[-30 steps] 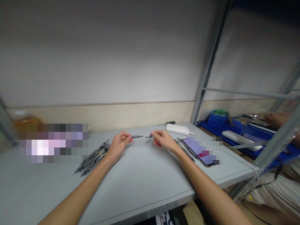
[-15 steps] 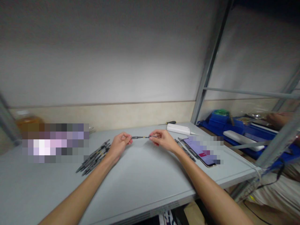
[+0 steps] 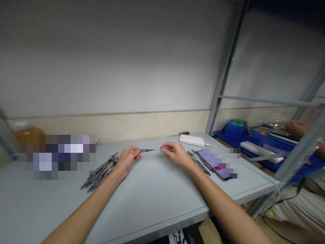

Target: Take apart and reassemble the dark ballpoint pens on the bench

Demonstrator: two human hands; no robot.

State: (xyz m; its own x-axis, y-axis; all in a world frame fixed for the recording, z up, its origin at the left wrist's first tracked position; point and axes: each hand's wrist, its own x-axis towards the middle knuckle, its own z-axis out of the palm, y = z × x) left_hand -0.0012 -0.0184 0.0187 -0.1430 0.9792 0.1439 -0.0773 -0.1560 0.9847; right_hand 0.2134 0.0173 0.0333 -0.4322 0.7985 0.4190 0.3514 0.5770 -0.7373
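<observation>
My left hand [image 3: 129, 158] is closed, thumb and fingers pinching the end of a dark grey pen [image 3: 147, 150] that points to the right above the table. A pale yellowish section shows near the pen's right end. My right hand [image 3: 174, 153] pinches a slim, light-coloured pen part [image 3: 166, 148] in line with it; whether the two touch is too small to tell. Beside my left wrist lies a pile of several similar grey pens [image 3: 100, 172]. A few more pens [image 3: 200, 162] lie to the right of my right hand.
A phone [image 3: 214, 164] with a lit screen lies right of the pens. Behind it are a white power strip [image 3: 191, 140] and a screwdriver [image 3: 184, 133]. Metal frame posts [image 3: 223, 78] stand at the right; beyond them another person's hand [image 3: 299, 130] shows over blue trays. A bottle [image 3: 27, 134] is far left.
Between my hands, the pen and the part in my right hand look a little further apart, with more of the light-coloured part showing. The whole view has shifted slightly.
</observation>
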